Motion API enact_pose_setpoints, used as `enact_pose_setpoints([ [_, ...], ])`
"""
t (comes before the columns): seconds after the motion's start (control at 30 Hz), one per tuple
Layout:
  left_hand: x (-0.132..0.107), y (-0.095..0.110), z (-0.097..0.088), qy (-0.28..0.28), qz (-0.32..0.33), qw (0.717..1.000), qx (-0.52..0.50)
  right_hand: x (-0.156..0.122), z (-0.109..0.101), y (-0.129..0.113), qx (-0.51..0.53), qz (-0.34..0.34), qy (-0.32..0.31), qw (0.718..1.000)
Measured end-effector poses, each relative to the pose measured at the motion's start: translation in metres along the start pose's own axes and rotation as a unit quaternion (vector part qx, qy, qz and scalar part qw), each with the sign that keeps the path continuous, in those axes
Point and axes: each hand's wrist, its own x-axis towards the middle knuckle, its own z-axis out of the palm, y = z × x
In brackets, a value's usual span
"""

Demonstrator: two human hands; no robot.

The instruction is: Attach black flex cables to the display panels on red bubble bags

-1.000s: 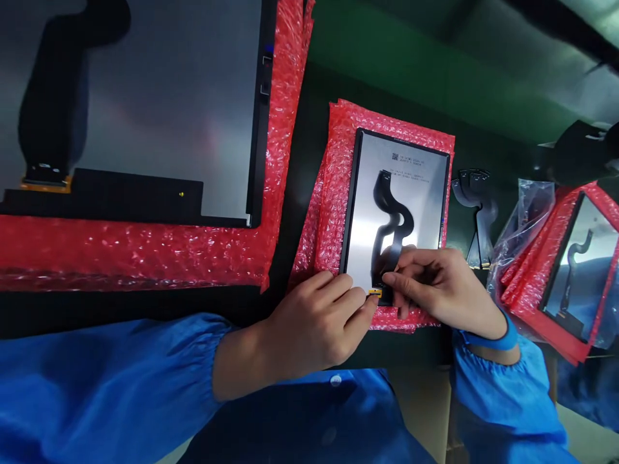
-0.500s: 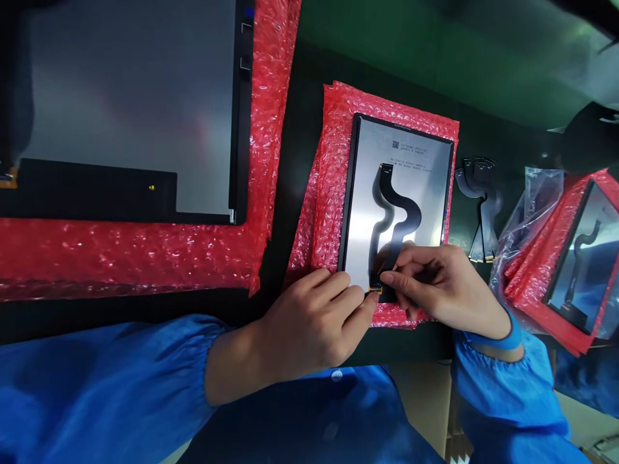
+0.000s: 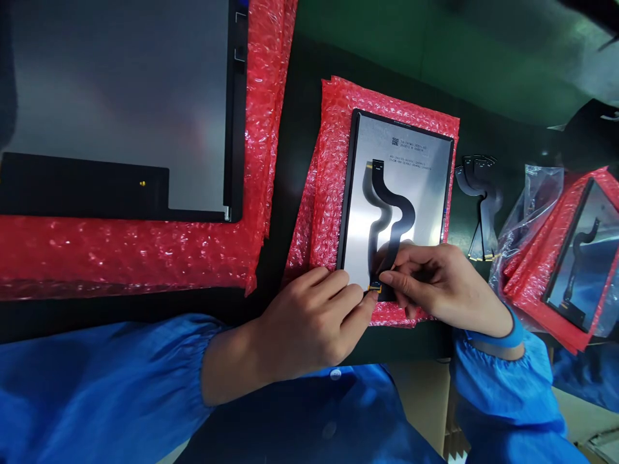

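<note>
A display panel [image 3: 428, 200] lies with its silver back up on red bubble wrap. My right hand [image 3: 432, 280] pinches a black flex cable [image 3: 409, 212] between thumb and fingers near its lower end. The cable's wavy free end rises above the panel, which mirrors it. At the panel's lower edge, that lower end meets a small gold-edged connector [image 3: 374, 287]. My left hand [image 3: 314, 316] is curled at the lower left edge of the panel, one fingertip at the connector. Its thumb is hidden underneath.
Red bubble wrap [image 3: 333, 161] is stacked under the panel. A larger panel [image 3: 120, 96] lies on more wrap at left. Several loose flex cables [image 3: 481, 193] rest to the right. Farther right, another panel [image 3: 580, 258] with a cable lies on red wrap beside clear plastic [image 3: 536, 193].
The cable's free end has swung slightly to the left over the panel. Both hands keep nearly the same place and grip. The view has shifted a little.
</note>
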Motion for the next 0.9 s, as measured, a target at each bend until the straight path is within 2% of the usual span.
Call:
enact_pose_setpoints([
  [0.5,0.0036,0.0021,0.0012,0.028,-0.007,1.000,0.000,-0.0020,-0.0040,-0.0028,-0.004,-0.012,-0.036,0.999],
  [0.9,-0.0005,-0.0001,-0.0015,0.003,-0.004,1.000,0.005,-0.0025,-0.0040,-0.0025,-0.036,-0.031,-0.070,0.996],
])
